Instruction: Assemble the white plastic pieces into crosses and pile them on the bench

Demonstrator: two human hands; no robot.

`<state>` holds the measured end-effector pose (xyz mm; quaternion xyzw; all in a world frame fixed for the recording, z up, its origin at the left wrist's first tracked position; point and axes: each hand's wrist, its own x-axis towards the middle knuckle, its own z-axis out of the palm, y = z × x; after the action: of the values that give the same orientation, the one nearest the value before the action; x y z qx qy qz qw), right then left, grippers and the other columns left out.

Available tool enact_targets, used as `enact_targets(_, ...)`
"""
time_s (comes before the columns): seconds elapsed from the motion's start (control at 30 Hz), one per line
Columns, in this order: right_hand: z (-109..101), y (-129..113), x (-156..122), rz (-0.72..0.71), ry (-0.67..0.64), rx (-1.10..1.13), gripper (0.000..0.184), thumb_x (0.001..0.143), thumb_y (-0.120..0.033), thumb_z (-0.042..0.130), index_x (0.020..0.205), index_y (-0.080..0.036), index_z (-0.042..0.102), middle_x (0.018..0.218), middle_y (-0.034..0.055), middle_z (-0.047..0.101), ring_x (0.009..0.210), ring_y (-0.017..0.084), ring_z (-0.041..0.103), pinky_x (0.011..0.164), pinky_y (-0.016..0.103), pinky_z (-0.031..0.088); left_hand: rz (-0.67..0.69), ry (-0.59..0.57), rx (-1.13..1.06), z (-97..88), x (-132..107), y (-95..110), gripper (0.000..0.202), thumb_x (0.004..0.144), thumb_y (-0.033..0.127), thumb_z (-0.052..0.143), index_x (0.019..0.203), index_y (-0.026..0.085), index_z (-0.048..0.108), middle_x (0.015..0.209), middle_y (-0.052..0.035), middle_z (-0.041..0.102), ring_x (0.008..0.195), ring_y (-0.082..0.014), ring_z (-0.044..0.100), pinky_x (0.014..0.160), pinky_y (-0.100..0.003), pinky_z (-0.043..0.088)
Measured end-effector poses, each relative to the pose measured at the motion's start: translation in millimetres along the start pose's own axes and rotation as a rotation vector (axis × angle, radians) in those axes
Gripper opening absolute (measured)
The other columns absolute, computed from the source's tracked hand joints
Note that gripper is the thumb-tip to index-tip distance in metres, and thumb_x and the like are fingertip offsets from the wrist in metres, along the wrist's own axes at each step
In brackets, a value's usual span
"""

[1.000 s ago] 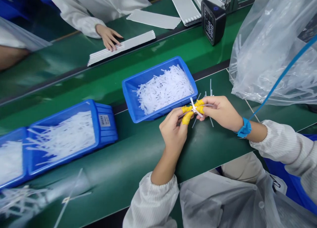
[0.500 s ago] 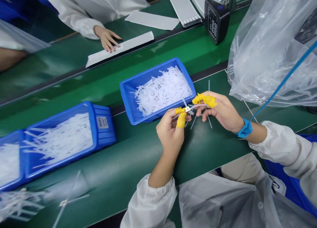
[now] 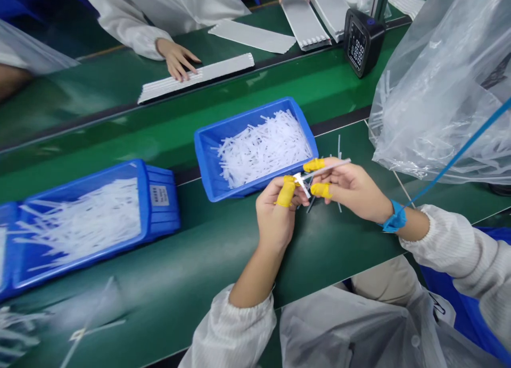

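My left hand [image 3: 277,216] and my right hand [image 3: 350,188] meet just in front of a blue bin [image 3: 207,171] filled with thin white plastic strips [image 3: 261,147]. Both hands wear yellow finger cots. Together they pinch a white cable tie [image 3: 319,171]: the left fingers grip its small head end and the right fingers hold the strap, which sticks out to the right. A blue wrist strap [image 3: 393,219] with a blue cord circles my right wrist. A few loose ties [image 3: 339,144] lie on the green mat under my right hand.
A larger blue bin [image 3: 159,192] of white strips stands at the left. A big clear plastic bag [image 3: 443,86] of ties fills the right. A black timer [image 3: 361,40] stands at the back. Across the green belt, another person's hand [image 3: 178,59] rests on a white strip bundle [image 3: 195,78].
My right fingers, spread half a second ago, have closed on the tie's strap and drawn it out to the right. My left hand keeps its grip on the head end.
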<state>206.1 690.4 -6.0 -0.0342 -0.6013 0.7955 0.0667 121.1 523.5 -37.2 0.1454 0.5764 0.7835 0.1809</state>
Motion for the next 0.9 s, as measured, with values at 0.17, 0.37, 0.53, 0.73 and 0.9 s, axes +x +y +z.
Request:
enact_targets(0.17, 5, 6, -4, 0.008, -0.006, -0.049, 0.041, 0.094, -0.036, 0.080, 0.131, -0.018, 0.074, 0.111, 0.0083, 0.079, 0.085, 0.017, 0.076, 0.076, 0.030, 0.066, -0.015, -0.094, 0.096, -3.7, -6, -6, 0.033, 0.091, 0.051, 0.087, 0.095, 0.020, 0.076, 0.074, -0.0009, 0.073, 0.060, -0.0133, 0.068, 0.059, -0.025, 0.059)
enact_targets(0.37, 2, 4, -5, -0.018, -0.024, -0.018, 0.041, 0.096, -0.048, 0.082, 0.121, -0.017, 0.075, 0.101, 0.0079, 0.079, 0.082, 0.017, 0.076, 0.071, 0.030, 0.066, -0.044, -0.125, 0.084, -3.3, -8, -3, 0.026, 0.091, 0.043, 0.088, 0.093, 0.020, 0.077, 0.072, -0.0006, 0.073, 0.063, -0.0146, 0.070, 0.062, -0.026, 0.061)
enact_targets(0.53, 2, 3, -4, -0.051, -0.030, -0.033, 0.033, 0.099, -0.047, 0.079, 0.112, -0.017, 0.075, 0.098, 0.0070, 0.078, 0.080, 0.015, 0.076, 0.070, 0.027, 0.066, -0.028, -0.114, 0.064, -1.7, -9, -1, 0.030, 0.091, 0.046, 0.088, 0.101, 0.020, 0.078, 0.080, -0.0026, 0.077, 0.065, -0.0140, 0.072, 0.063, -0.025, 0.062)
enact_targets(0.73, 4, 8, -5, -0.073, -0.028, -0.090, 0.027, 0.099, -0.042, 0.079, 0.108, -0.017, 0.077, 0.092, 0.0049, 0.078, 0.078, 0.015, 0.076, 0.070, 0.027, 0.067, -0.019, -0.119, 0.105, 2.9, -11, 7, 0.034, 0.088, 0.048, 0.091, 0.095, 0.018, 0.077, 0.075, -0.0007, 0.074, 0.062, -0.0115, 0.069, 0.065, -0.024, 0.062)
enact_targets(0.9, 0, 8, -6, -0.142, -0.043, -0.267, 0.018, 0.104, -0.033, 0.069, 0.110, -0.018, 0.077, 0.099, 0.0049, 0.081, 0.080, 0.014, 0.078, 0.072, 0.027, 0.067, -0.029, -0.117, 0.127, 4.9, -11, 13, 0.037, 0.084, 0.049, 0.094, 0.093, 0.018, 0.075, 0.079, -0.0013, 0.075, 0.067, -0.0136, 0.072, 0.068, -0.025, 0.062)
